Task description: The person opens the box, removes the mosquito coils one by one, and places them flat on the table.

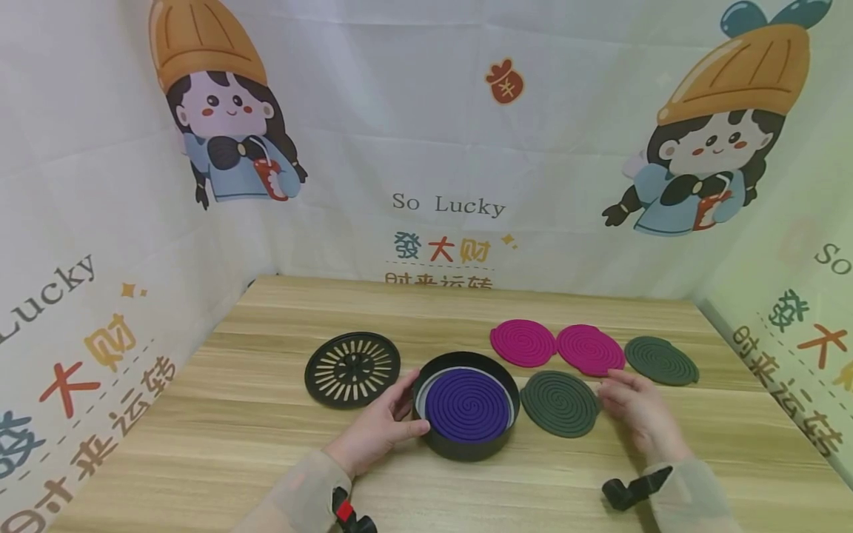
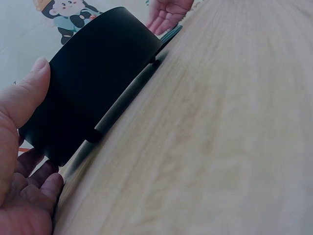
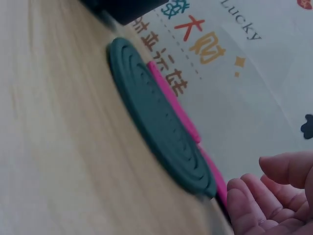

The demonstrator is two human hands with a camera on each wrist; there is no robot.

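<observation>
A black round holder (image 1: pixel 466 444) stands on the wooden table (image 1: pixel 200 444) with a purple spiral coil (image 1: pixel 466 406) lying flat inside it. My left hand (image 1: pixel 410 404) grips the holder's left wall, thumb on the near side and fingers behind; the left wrist view shows the thumb (image 2: pixel 29 93) against the black holder's wall (image 2: pixel 93 83). A dark green coil (image 1: pixel 560 402) lies just right of the holder. My right hand (image 1: pixel 609 389) rests by that coil's right edge, fingers relaxed and holding nothing. In the right wrist view the fingers (image 3: pixel 254 196) stay just short of the green coil (image 3: pixel 156 122).
A black slotted lid (image 1: pixel 352 369) lies left of the holder. Two magenta coils (image 1: pixel 523 342) (image 1: pixel 589 349) and another dark green coil (image 1: pixel 661 360) lie behind the right hand. Printed cloth walls (image 1: pixel 426 148) close in the table's back and sides.
</observation>
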